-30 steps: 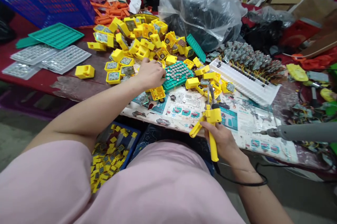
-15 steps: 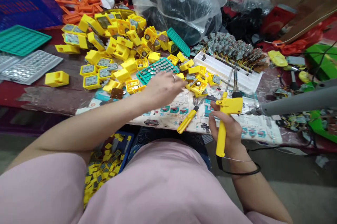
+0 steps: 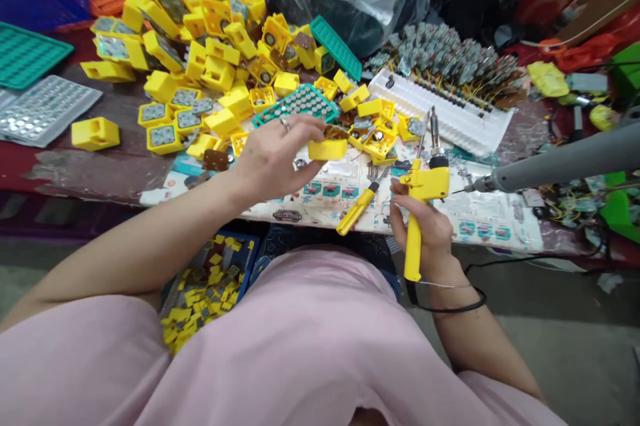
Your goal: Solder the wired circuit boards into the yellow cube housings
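Between the thumb and fingers of my left hand (image 3: 277,153) is a small yellow plastic case (image 3: 327,149), held just above the paper-covered worktop. My right hand (image 3: 427,223) grips a yellow soldering gun (image 3: 414,246), its metal tip pointing away from me and a thin solder wire trailing at the handle's base. A yellow-handled screwdriver-like tool (image 3: 356,213) lies between my hands. Behind my left hand sits a green tray (image 3: 303,103) of round silvery pieces. Opened yellow cases (image 3: 377,139) with metal parts lie just beyond the tool.
A pile of yellow cases (image 3: 215,53) spreads across the back left. A white rack (image 3: 450,119) stands behind the soldering gun, beside heaped wired grey parts (image 3: 445,59). From the right, a grey tool (image 3: 560,163) reaches over the table. A blue bin (image 3: 245,273) of yellow pieces sits below.
My left hand has drawn back from the cases near the green tray, now with a yellow case in its fingers. My right hand keeps its grip on the soldering gun. The view has shifted slightly.
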Tool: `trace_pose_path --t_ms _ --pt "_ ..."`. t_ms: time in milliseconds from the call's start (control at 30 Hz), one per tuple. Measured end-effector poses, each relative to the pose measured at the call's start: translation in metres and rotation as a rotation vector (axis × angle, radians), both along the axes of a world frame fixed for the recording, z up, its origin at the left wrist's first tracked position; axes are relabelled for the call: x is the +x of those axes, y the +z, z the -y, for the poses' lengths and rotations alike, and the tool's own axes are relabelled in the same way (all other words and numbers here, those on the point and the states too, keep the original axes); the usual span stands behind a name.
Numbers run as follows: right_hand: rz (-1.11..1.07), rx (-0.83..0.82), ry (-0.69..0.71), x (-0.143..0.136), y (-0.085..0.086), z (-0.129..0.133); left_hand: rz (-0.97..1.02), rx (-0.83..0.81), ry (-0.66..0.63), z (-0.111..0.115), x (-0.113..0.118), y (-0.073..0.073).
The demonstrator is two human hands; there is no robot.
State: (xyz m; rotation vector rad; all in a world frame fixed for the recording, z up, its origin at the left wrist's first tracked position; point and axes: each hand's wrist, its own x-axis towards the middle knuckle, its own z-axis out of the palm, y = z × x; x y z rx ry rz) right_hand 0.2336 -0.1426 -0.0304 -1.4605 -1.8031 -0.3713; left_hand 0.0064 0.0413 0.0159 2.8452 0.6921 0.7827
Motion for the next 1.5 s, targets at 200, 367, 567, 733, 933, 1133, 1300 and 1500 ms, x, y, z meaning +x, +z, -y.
trace_pose_path --t_ms 200,367,567,733,933,1133,1300,1500 --pt "-0.042 -0.081 0.029 -0.015 -0.006 -0.002 -0.146 0.117 -0.213 0.048 -0.044 -0.037" --pt "-0.085 -0.143 0.131 -0.028 -0.007 -0.009 -0.074 -0.175 -0.059 0.047 -0.045 -0.029" --pt "-0.154 -0.178 0.261 -0.042 -0.009 -0.017 -0.251 -0.279 -0.114 0.049 -0.016 -0.018" --pt "-0.224 -0.242 0.298 -0.046 -0.011 -0.020 0.042 -0.549 -0.064 0.051 -0.018 -0.026" --pt "-0.141 -0.244 0.315 -0.056 -0.012 -0.033 0.233 -0.756 0.015 0.046 -0.028 -0.036" --pt "-0.135 -0.404 0.354 -0.050 0.000 -0.039 0.226 -0.819 0.010 0.042 -0.035 -0.035" --pt "-0.142 -0.408 0.429 -0.042 0.006 -0.040 0.119 -0.709 -0.006 0.035 -0.038 -0.027" --pt "-0.157 -0.447 0.424 -0.045 0.002 -0.041 -0.207 -0.475 -0.064 0.035 -0.022 -0.012"
